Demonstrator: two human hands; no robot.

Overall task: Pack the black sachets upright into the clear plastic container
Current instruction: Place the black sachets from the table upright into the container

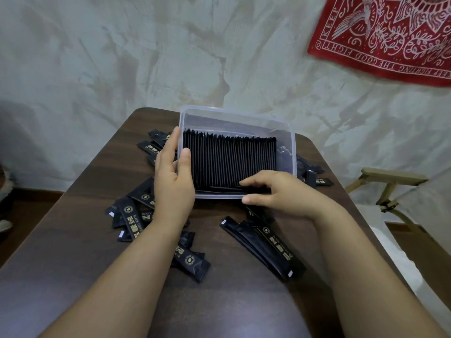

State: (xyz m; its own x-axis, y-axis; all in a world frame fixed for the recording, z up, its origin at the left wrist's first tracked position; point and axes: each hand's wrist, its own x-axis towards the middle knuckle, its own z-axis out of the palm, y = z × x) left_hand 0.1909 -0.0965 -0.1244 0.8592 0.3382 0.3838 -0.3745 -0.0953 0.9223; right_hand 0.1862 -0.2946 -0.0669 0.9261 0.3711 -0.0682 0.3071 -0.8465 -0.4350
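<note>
The left hand (172, 184) clamped the left wall of the clear rectangular plastic container (238, 112), thumb inside, fingers outside, on the far half of the dark wooden table (80, 240). The right hand (278, 191) lay over its near rim, fingers together on the upright black sachets (229, 162) inside, thumb outside; whether it pinched one was hidden.

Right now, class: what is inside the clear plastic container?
A tight row of black sachets stands upright in the clear plastic container, leaving a gap at its right end. The right hand covers the row's near right corner; the floor beneath is hidden.
</note>
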